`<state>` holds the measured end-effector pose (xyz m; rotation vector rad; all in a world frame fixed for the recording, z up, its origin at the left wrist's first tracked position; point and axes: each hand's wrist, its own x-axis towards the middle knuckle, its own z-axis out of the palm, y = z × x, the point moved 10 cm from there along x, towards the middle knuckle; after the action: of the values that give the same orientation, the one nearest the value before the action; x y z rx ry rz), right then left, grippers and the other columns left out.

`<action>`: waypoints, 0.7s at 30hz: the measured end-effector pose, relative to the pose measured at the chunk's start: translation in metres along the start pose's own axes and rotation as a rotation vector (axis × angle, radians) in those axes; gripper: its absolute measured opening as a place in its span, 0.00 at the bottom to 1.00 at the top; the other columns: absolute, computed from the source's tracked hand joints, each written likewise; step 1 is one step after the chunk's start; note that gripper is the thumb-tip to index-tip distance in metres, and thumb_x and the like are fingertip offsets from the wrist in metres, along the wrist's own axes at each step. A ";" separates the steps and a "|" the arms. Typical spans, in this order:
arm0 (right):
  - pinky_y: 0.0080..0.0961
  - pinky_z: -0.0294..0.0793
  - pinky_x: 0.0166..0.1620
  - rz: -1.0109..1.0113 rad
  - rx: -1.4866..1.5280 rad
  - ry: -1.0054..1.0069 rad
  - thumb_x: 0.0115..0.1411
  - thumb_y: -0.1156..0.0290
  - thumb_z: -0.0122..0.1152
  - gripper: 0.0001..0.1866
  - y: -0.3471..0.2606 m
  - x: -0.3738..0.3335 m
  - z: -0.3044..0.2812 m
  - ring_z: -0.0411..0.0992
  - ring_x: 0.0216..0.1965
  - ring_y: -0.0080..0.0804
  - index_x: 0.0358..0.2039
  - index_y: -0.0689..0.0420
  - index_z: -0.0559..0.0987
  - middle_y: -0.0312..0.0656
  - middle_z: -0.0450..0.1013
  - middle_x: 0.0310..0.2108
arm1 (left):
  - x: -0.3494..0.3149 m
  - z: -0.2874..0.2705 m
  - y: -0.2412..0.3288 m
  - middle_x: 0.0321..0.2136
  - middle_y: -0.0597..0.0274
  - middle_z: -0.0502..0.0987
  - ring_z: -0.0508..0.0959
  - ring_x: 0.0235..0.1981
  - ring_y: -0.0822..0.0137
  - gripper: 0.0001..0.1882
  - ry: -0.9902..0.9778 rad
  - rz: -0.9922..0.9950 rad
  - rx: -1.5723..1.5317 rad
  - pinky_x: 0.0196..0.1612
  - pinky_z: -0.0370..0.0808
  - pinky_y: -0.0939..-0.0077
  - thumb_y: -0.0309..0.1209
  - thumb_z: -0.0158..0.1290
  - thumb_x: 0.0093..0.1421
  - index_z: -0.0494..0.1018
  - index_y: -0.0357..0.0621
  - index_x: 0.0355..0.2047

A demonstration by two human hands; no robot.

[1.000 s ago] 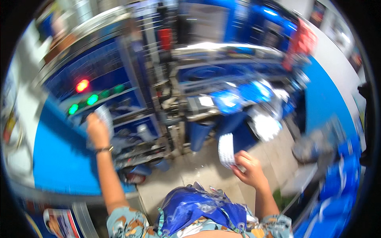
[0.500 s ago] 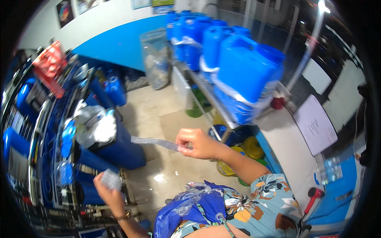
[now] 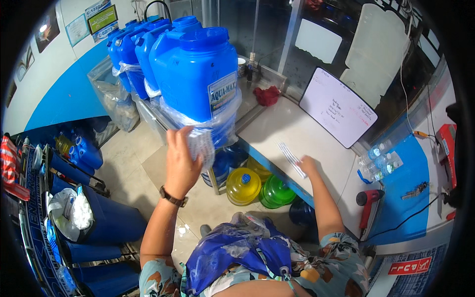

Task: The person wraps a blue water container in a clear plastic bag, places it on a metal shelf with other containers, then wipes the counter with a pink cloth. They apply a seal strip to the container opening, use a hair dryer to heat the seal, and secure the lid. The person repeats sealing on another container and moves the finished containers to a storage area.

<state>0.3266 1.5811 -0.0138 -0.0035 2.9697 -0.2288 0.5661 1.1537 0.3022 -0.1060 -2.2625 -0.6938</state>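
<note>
My left hand (image 3: 179, 161), a dark-strapped watch at its wrist, is raised in front of the nearest blue water jug. Closed in its fingers is a bundle of whitish printed plastic pieces (image 3: 202, 148). My right hand (image 3: 308, 166) reaches over the white counter (image 3: 267, 129), its fingers on one end of a flat strip with pale and dark stripes (image 3: 292, 159). That strip lies on or just above the countertop; which, I cannot tell. The large blue jug (image 3: 190, 79) is wrapped low down in clear plastic and stands left of the counter, with several similar jugs behind it.
A whiteboard (image 3: 338, 108) leans at the counter's back, near a crumpled red cloth (image 3: 267, 96). At right are small clear bottles (image 3: 378, 161) and a red heat gun (image 3: 370, 205). Yellow (image 3: 243, 186) and green (image 3: 277, 192) round bottles stand below. A blue bin (image 3: 111, 218) is left.
My view has turned right, toward the counter. My right hand has brought the striped strip from over the floor to the countertop. My left hand has come up beside the jug, still holding the bundle.
</note>
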 end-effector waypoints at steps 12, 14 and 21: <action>0.22 0.73 0.47 -0.913 1.351 -0.276 0.60 0.69 0.66 0.17 -0.323 -0.136 -0.238 0.72 0.41 0.20 0.46 0.60 0.74 0.36 0.75 0.41 | 0.096 0.023 0.040 0.36 0.50 0.69 0.74 0.39 0.47 0.29 0.095 0.200 -0.213 0.39 0.74 0.60 0.12 0.54 0.41 0.70 0.40 0.48; 0.19 0.74 0.45 -0.961 1.398 -0.331 0.59 0.72 0.66 0.11 -0.337 -0.127 -0.290 0.73 0.36 0.18 0.41 0.58 0.75 0.33 0.75 0.36 | 0.123 -0.006 0.012 0.30 0.54 0.71 0.76 0.32 0.54 0.27 0.153 0.065 -0.347 0.36 0.75 0.64 0.11 0.54 0.42 0.72 0.41 0.46; 0.19 0.74 0.46 -1.211 0.978 -0.137 0.62 0.67 0.60 0.13 -0.397 -0.071 -0.439 0.74 0.39 0.20 0.45 0.57 0.78 0.33 0.76 0.40 | 0.269 -0.060 -0.030 0.48 0.54 0.77 0.79 0.47 0.61 0.25 0.079 0.372 -0.384 0.50 0.75 0.71 0.15 0.53 0.55 0.69 0.40 0.54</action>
<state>0.3214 1.2562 0.4863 -1.5325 1.9950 -1.6071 0.4051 1.0622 0.5083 -0.6538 -1.9351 -0.8981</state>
